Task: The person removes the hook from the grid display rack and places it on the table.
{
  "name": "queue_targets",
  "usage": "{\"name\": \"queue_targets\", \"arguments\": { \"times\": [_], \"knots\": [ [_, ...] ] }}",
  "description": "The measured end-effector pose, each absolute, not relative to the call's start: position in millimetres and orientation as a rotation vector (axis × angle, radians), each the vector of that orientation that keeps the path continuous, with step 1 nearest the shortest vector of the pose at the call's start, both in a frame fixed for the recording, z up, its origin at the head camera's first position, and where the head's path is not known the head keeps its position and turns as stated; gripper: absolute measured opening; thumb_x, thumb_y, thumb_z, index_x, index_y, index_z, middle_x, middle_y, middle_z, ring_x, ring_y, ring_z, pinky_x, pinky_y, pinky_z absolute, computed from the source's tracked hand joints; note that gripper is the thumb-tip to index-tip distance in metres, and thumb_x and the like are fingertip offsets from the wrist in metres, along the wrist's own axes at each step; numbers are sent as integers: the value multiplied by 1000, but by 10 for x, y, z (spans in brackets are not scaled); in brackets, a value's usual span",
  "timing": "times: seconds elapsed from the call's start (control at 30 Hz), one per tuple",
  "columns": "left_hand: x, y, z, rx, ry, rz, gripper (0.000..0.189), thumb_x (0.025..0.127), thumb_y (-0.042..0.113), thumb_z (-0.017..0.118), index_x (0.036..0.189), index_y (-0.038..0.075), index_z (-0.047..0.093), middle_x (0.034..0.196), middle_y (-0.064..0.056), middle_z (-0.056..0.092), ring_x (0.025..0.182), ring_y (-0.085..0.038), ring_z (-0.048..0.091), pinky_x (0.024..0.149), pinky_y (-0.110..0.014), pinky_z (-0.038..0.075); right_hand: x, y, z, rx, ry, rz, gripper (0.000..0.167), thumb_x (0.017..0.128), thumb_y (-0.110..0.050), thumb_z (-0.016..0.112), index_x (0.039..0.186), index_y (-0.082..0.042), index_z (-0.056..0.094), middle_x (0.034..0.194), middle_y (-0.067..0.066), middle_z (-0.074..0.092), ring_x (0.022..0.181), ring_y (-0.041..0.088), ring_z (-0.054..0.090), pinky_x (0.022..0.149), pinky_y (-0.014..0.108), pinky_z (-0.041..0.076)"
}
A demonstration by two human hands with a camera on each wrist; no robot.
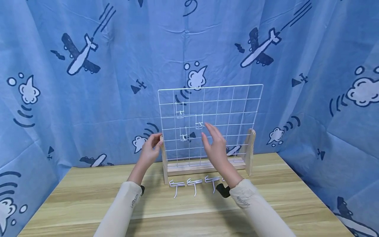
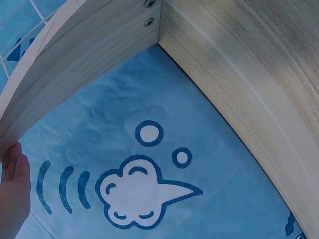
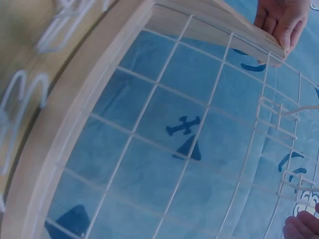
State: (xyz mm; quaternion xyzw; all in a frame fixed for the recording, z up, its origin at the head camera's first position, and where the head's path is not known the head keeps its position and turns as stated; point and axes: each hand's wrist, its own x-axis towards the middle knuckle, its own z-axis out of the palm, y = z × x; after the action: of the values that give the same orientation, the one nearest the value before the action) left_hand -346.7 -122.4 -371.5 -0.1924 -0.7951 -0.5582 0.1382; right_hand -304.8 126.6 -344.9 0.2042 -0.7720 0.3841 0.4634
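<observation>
My left hand [image 1: 151, 148] pinches the top of the left wooden post [image 1: 164, 161] of a stand; in the right wrist view the fingers [image 3: 285, 35] wrap its tip. The stand holds up a white wire grid panel [image 1: 217, 108]. Three white wire hooks hang on the grid: an upper-left hook [image 1: 179, 114], a lower-left hook [image 1: 183, 137] and a middle hook [image 1: 199, 125]. My right hand [image 1: 215, 146] is beside the middle hook, thumb and fingers apart, index fingertip close to its prong. The right wrist view shows only fingertips [image 3: 301, 226] below a hook [image 3: 298, 181].
Several loose white hooks [image 1: 194, 182] lie in a row on the wooden table [image 1: 177, 214] before the stand's base bar [image 1: 189, 169], one partly hidden by my right wrist. The right wooden post [image 1: 250, 151] stands beyond my right hand. A blue printed curtain [image 1: 133, 49] hangs behind.
</observation>
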Motion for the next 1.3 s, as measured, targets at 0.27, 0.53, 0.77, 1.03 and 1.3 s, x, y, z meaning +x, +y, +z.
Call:
{"name": "queue_targets", "arguments": {
  "times": [0.27, 0.53, 0.77, 1.03, 1.3],
  "knots": [
    [-3359, -1189, -3612, -550, -2313, -1630, 36, 100, 2, 47, 134, -7, 44, 132, -26, 50, 128, -36, 46, 111, -43, 35, -3115, 1158, -3413, 485, -1867, 987, 30, 90, -1, 64, 119, 6, 62, 122, 24, 61, 116, 37, 56, 102, 46, 45],
    [-3464, -1211, -3709, -551, -2308, -1616, 34, 100, 5, 49, 133, -2, 46, 131, -21, 52, 127, -32, 48, 111, -40, 37, -3166, 1107, -3393, 475, -1870, 991, 28, 91, -2, 63, 119, 5, 63, 122, 23, 61, 116, 36, 57, 101, 44, 47],
    [-3460, -1203, -3726, -561, -2291, -1608, 34, 99, 4, 50, 133, -3, 47, 130, -22, 53, 126, -33, 49, 110, -41, 38, -3204, 1056, -3391, 456, -1889, 978, 27, 93, -4, 62, 118, 5, 64, 122, 24, 61, 116, 36, 57, 102, 44, 46],
    [-3447, -1209, -3730, -567, -2280, -1616, 36, 100, 4, 50, 134, -4, 46, 131, -25, 51, 125, -36, 49, 110, -45, 37, -3260, 1009, -3343, 456, -1877, 934, 26, 92, -2, 62, 116, 7, 64, 119, 27, 62, 115, 38, 58, 100, 45, 47],
    [-3437, -1208, -3702, -548, -2289, -1599, 33, 99, 4, 50, 132, -2, 48, 128, -21, 55, 124, -32, 51, 109, -43, 39, -3308, 1003, -3328, 470, -1857, 929, 23, 90, 0, 64, 111, 8, 67, 115, 28, 63, 108, 39, 62, 96, 45, 50]
  ]
}}
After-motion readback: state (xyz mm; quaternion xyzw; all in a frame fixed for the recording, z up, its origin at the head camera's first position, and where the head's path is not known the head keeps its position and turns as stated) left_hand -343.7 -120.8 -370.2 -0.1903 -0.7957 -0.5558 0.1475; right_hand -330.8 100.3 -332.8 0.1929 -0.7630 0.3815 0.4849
